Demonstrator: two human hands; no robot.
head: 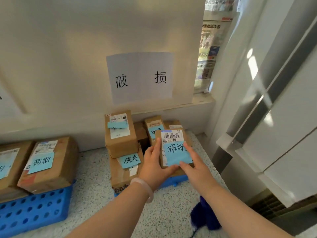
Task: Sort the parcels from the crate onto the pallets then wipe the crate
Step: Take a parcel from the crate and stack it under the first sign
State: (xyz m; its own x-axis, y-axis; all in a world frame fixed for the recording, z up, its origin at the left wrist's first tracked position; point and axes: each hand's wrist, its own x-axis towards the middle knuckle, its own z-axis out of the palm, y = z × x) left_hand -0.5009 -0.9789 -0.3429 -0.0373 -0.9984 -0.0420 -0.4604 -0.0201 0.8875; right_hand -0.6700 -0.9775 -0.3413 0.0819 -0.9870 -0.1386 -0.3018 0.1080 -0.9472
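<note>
Both hands hold one small cardboard parcel [172, 143] at centre right, over the right blue pallet [178, 180]. The left hand [153, 163] grips its left edge, thumb up along the side. The right hand [193, 162] grips the right and near edge, thumb on the blue note [176, 154] stuck to the top. The note has handwritten characters, with a white barcode label above it. The parcel is tilted up towards the camera. Cannot tell if it rests on the boxes under it or is held clear.

Just left of it is a stack of two parcels: an upper box [120, 134] on a bigger lower box [122, 172], both with blue notes. Two more small boxes [153, 125] sit behind, by the wall. On the wall above is a white paper sign [140, 78] with two printed characters.

Far left is a second blue pallet [32, 209] with round holes, holding larger parcels [49, 162] whose blue notes read differently.

There is a pale bracelet [145, 188] on the left wrist. A dark blue fuzzy thing [204, 216] shows below the right forearm; unclear what it is. The floor [168, 210] is speckled. Newspapers [210, 48] cover the window at upper right.
</note>
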